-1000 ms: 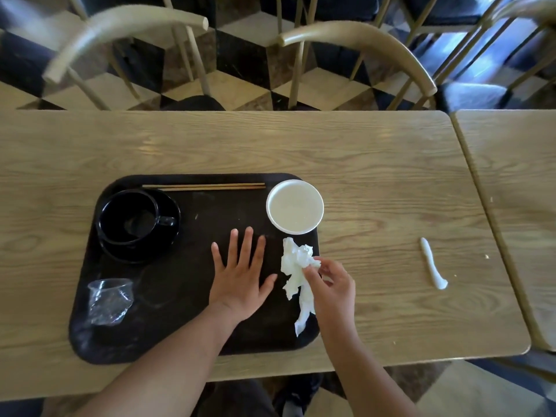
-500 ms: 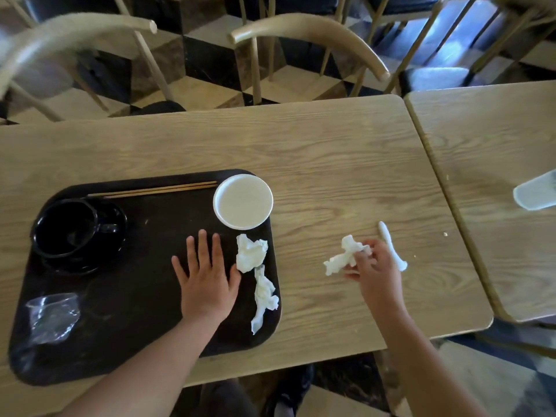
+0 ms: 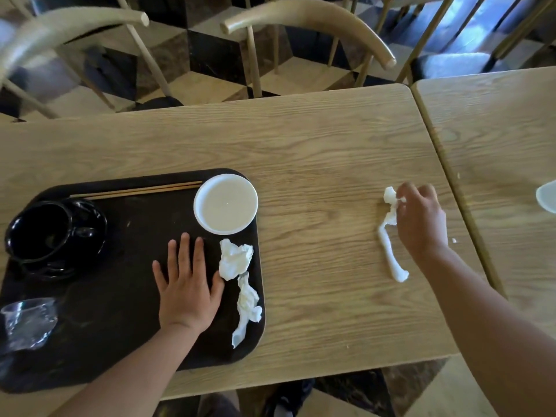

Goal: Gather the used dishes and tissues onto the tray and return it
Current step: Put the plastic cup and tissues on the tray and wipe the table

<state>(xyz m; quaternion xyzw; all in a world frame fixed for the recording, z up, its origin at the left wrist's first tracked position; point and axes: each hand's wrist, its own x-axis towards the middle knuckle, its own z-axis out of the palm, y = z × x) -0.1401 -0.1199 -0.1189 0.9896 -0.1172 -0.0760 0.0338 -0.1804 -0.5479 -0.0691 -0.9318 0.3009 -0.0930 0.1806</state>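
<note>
A black tray point(image 3: 120, 296) lies at the left of the wooden table point(image 3: 316, 145). On the tray are a black cup on a saucer point(image 3: 39, 233), chopsticks point(image 3: 135, 190), a small white plate point(image 3: 225, 203), a crushed clear plastic cup point(image 3: 27, 322) and two crumpled tissues point(image 3: 234, 258), point(image 3: 248, 308) along its right edge. My left hand point(image 3: 186, 284) rests flat on the tray, fingers spread. Far to the right, my right hand point(image 3: 421, 224) pinches a small crumpled tissue point(image 3: 389, 195) at the top end of a twisted white tissue point(image 3: 391, 260) that lies on the table.
A second wooden table point(image 3: 511, 130) butts against the right side, with a pale object point(image 3: 547, 195) cut off at the frame edge. Two curved wooden chairs point(image 3: 316, 22) stand behind the table. Small crumbs point(image 3: 453, 240) dot the wood near my right hand.
My right hand left tissues on the tray's right edge and moved right across the table to the twisted tissue, still pinching a small piece. My left hand stayed flat on the tray.
</note>
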